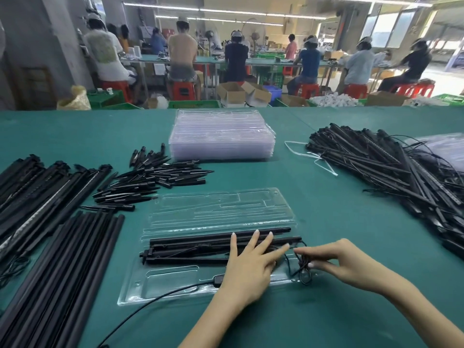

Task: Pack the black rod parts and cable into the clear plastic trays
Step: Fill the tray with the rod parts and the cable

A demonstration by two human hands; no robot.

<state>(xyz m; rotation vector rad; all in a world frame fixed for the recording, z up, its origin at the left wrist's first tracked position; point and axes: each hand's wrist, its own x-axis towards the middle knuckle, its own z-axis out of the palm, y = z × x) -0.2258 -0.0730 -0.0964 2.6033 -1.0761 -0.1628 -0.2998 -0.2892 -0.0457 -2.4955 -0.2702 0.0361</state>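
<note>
A: Far left, loose rods (pixel 57 247) piled on the mat (pixel 326 310), touching nothing in play. Spikes (pixel 150 179) heaped just right of them, near the open tray's far corner.

B: And the tray (pixel 175 285) itself?

A: Clear, lying open in front of the person. Packed rods (pixel 195 247) sit in its middle channels. A cable (pixel 150 302) trails off the near-left edge onto the mat, its inline plug (pixel 218 281) resting on the tray by the wrist.

B: Risk there?

A: Likely snag. If the trailing length drags, it could tug the plug out of its pocket.

B: Left hand (pixel 251 267)?

A: Fingers straight and spread, pressing flat on the rods' right half. Lift it too soon and the rods may spring from the channels, I judge.

B: Right hand (pixel 349 264)?

A: Thumb and forefinger pinch a cable bundle (pixel 303 270) at the tray's right end. Loops look loose; they could unravel or sit proud of the pocket and stop the lid closing.

B: Further right?

A: Wired rods (pixel 401 177) in a tangled pile, well apart. Spare trays (pixel 221 136) stacked behind.
</note>
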